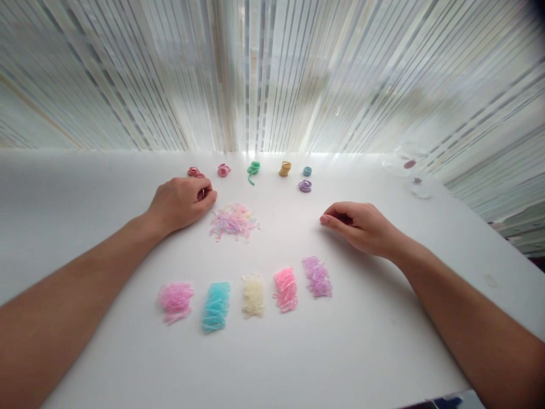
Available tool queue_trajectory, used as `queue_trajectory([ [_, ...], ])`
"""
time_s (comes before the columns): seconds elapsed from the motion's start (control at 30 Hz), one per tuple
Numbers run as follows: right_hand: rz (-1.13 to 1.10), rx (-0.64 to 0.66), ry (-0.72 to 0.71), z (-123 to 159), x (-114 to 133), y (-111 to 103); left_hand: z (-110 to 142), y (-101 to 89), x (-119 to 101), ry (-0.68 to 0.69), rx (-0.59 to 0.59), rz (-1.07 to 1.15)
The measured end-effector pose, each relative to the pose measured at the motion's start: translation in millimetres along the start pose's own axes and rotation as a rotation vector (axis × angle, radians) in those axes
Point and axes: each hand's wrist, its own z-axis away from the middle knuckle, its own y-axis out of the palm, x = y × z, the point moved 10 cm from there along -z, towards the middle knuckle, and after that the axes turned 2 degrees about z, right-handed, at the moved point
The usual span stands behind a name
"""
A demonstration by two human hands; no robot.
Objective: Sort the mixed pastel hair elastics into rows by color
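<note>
Bands in soft mixed colours lie in a messy pile (235, 222) on the white table (264, 369). The left hand (183, 201) is just left of the pile, fingers curled in, thumb near the first finger. The right hand (357, 227) is further off, right of the pile, with thumb and fingertips close together. I cannot tell if either hand pinches anything. On the near side of the pile, five bunches make a row, left to right: a pink bunch (175, 301), a blue bunch (216, 307), a cream bunch (254, 295), a coral bunch (285, 288) and a purple bunch (317, 276). On the far side of the pile sit a red coil (194, 171), a pink coil (223, 171), a green coil (254, 168) with a loose tail, a gold coil (285, 170), a blue coil (307, 171) and a purple coil (305, 186).
</note>
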Motion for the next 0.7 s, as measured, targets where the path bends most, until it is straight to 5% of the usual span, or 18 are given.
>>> queue_trajectory([
  [0.7,0.021,0.012,0.015,1.1,-0.5,-1.0,1.8,-0.7,-1.4,-0.020,0.004,0.004],
])
